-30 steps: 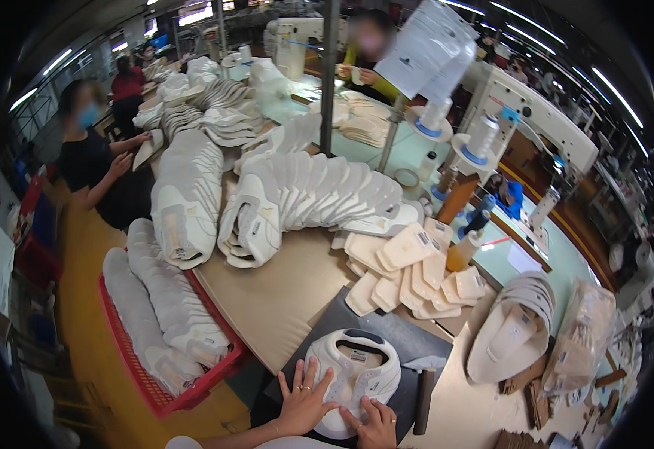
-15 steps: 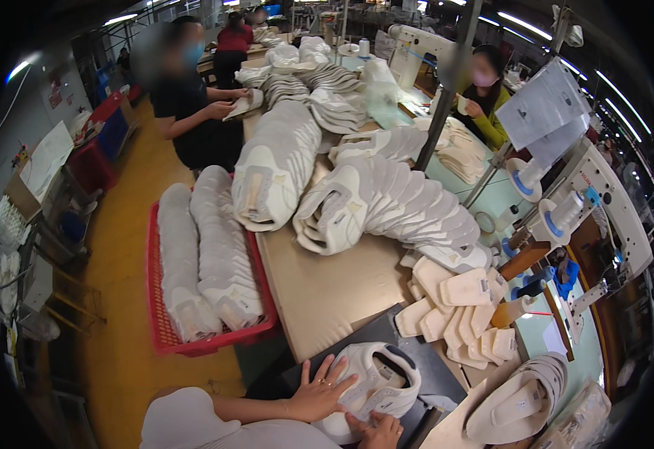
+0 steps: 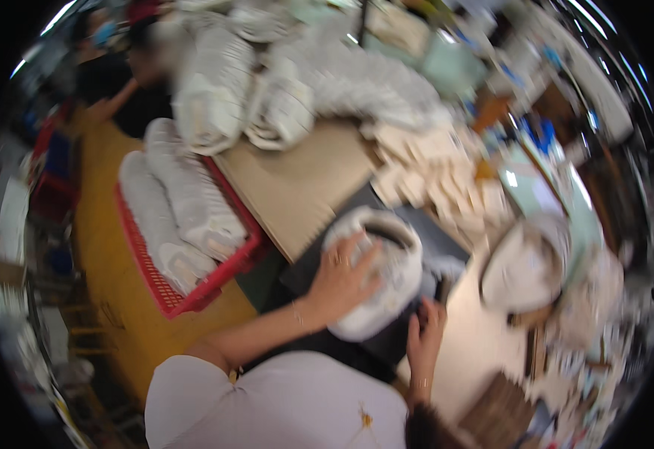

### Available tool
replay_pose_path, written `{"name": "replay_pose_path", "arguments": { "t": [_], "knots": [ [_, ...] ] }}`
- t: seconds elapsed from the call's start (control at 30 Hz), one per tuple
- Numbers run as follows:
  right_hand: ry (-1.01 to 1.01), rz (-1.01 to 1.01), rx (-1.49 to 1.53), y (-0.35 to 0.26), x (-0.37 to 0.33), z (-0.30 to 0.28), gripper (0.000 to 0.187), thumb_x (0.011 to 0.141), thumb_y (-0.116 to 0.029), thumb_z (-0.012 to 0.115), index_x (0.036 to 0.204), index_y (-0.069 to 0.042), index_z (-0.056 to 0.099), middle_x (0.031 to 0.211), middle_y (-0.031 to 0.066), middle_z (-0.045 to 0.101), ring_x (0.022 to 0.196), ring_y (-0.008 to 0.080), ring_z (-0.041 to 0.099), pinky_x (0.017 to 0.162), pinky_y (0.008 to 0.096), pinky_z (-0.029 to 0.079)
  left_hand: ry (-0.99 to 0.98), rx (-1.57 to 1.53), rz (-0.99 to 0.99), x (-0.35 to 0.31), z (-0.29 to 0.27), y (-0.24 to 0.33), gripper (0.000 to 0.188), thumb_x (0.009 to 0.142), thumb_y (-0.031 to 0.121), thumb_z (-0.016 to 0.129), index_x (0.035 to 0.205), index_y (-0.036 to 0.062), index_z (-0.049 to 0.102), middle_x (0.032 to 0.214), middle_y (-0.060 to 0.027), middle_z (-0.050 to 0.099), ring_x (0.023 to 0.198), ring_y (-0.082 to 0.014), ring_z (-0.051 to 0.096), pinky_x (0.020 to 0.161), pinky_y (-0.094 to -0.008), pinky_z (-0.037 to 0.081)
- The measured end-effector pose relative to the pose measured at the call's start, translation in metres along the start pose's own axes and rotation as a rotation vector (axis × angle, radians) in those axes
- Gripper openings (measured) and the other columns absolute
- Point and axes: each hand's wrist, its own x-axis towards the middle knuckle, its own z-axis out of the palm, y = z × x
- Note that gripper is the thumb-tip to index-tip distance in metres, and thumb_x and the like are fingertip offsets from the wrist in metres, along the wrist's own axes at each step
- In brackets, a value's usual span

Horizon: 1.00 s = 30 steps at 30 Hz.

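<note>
A white and grey shoe upper (image 3: 387, 299) lies on a dark board (image 3: 312, 278) in front of me, its collar opening at the far side. My left hand (image 3: 340, 280) rests on the upper's left side, fingers spread and laid flat. My right hand (image 3: 426, 333) is just right of the upper, apart from it, at the board's right edge. Its fingers look bent, but blur hides whether they hold anything. A small dark object (image 3: 444, 288) shows by those fingertips, too blurred to name.
Left stands a red basket (image 3: 196, 299) of stacked uppers. More stacked uppers (image 3: 211, 112) lie beyond the tan tabletop (image 3: 297, 187). Cream pieces (image 3: 432, 165) are heaped behind the board. A stack of pale uppers (image 3: 525, 262) lies right. A person (image 3: 106, 78) is at far left.
My right hand has left the upper and moved right, to the board's edge. My left hand stays on the upper. The whole view has shifted and blurred.
</note>
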Motion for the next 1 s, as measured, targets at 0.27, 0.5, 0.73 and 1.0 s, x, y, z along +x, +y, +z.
{"name": "replay_pose_path", "arguments": {
  "t": [0.27,0.5,0.73,1.0],
  "knots": [
    [0.118,0.038,-0.05,-0.011,-0.015,-0.022,0.026,0.087,-0.002,0.059,0.113,-0.005,0.063,0.121,0.0174,0.05,0.113,0.0339,0.05,0.098,0.0392,0.041,-0.163,0.029,0.067,0.055,0.025,0.025,0.04,0.083,0.039,0.067,0.103,0.0038,0.068,0.089,-0.0093,0.064,0.088,-0.0298,0.056,0.09,-0.0439,0.034],
    [0.274,0.01,-0.413,0.015,-0.005,-0.02,0.048,0.082,-0.011,0.067,0.129,-0.011,0.054,0.123,0.0153,0.049,0.112,0.0345,0.046,0.096,0.0452,0.038,-0.499,-0.959,-0.118,0.073,-0.04,0.03,0.026,0.091,0.026,0.064,0.102,0.0025,0.064,0.09,-0.0004,0.064,0.083,-0.0062,0.055,0.076,-0.0243,0.043],
    [0.277,0.063,-0.661,0.029,0.038,-0.02,0.05,0.08,-0.019,0.07,0.128,-0.017,0.055,0.118,0.0068,0.054,0.109,0.03,0.049,0.091,0.0473,0.037,-0.224,-1.638,-0.339,0.045,-0.014,-0.06,0.052,0.103,0.036,0.034,0.136,-0.0028,0.043,0.132,-0.0147,0.054,0.12,-0.0233,0.053,0.105,-0.0359,0.039],
    [0.356,-0.07,-0.636,0.018,0.044,-0.017,0.039,0.085,-0.018,0.066,0.123,-0.013,0.058,0.111,0.0106,0.058,0.102,0.03,0.054,0.09,0.0462,0.038,0.048,-1.059,-0.581,0.02,-0.002,-0.077,0.06,0.094,0.021,0.061,0.141,-0.0034,0.032,0.133,-0.0185,0.046,0.122,-0.0226,0.048,0.103,-0.0306,0.038]
  ]
}}
